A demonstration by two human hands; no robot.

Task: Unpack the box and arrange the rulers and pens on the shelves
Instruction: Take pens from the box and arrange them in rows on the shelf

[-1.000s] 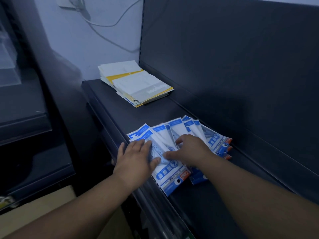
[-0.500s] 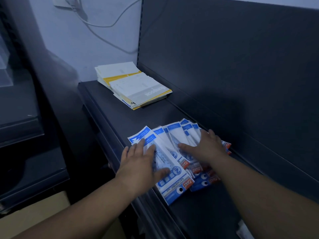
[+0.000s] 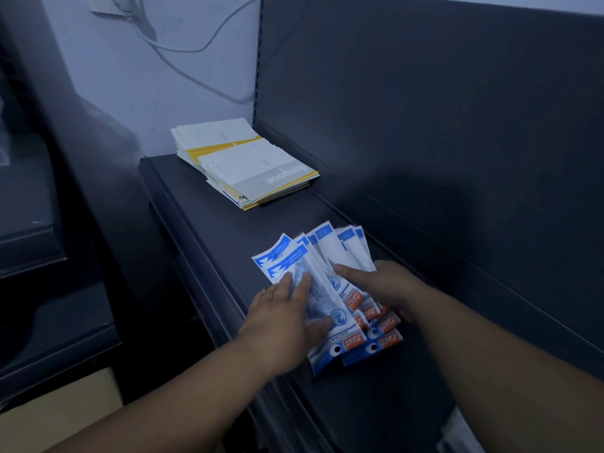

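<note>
view from a head camera looking down at a dark shelf in dim bluish light. a fan of ruler packs, blue and white sleeves with orange labels at their near ends, lies on the shelf just right of the frame's centre, its near ends close to the front edge. the left hand lies flat on the fan's 9 o'clock side, fingers fairly straight and pressing on the top pack, thumb against its near part. the right hand comes in from 4 o'clock and curls round the fan's 3 o'clock side, one digit laid across the top sleeves; it hides how many packs lie under it. at 11 o'clock from the packs, well apart, a loose stack of white and yellow paper pads sits at the shelf's far end, near the dark back panel that runs along the 3 o'clock side. beyond the pads is a pale wall with a white cable drooping from a socket at 12 o'clock. another dark shelf unit fills the 9 o'clock side, and a tan cardboard surface shows at 7 o'clock.
</note>
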